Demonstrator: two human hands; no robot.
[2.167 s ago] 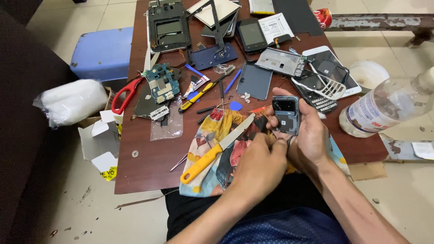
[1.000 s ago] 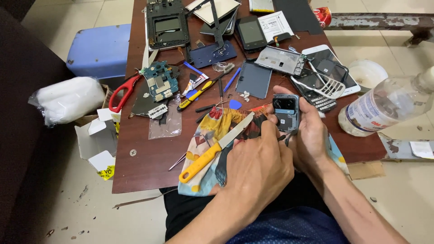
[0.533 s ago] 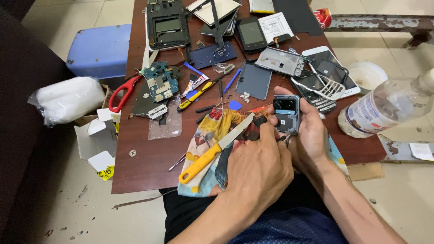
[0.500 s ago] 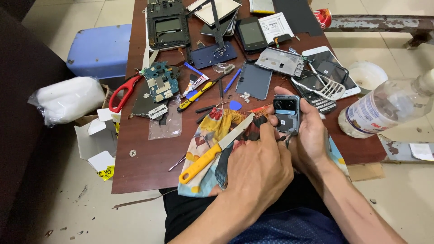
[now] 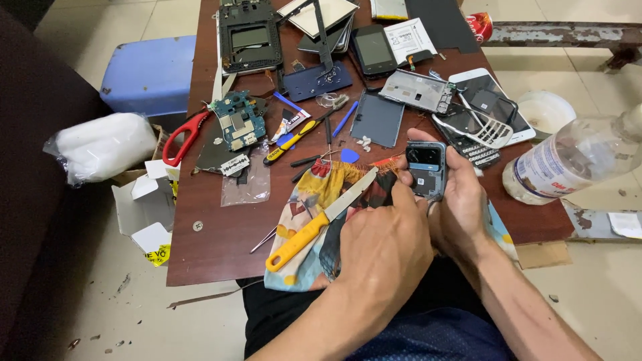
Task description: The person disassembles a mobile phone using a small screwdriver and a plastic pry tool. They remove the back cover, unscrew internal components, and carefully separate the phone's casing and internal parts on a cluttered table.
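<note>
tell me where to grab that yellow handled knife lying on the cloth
Take the knife by its yellow handle, the lower-left end near the table's front edge. Likely best from the left and above with the left hand, since the blade points up-right toward the small phone body held in the right hand. It lies flat and diagonal on the patterned cloth, handle end unobstructed.

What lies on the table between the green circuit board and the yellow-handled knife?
In the head view, a clear plastic bag lies between the green circuit board and the yellow-handled knife.
</note>
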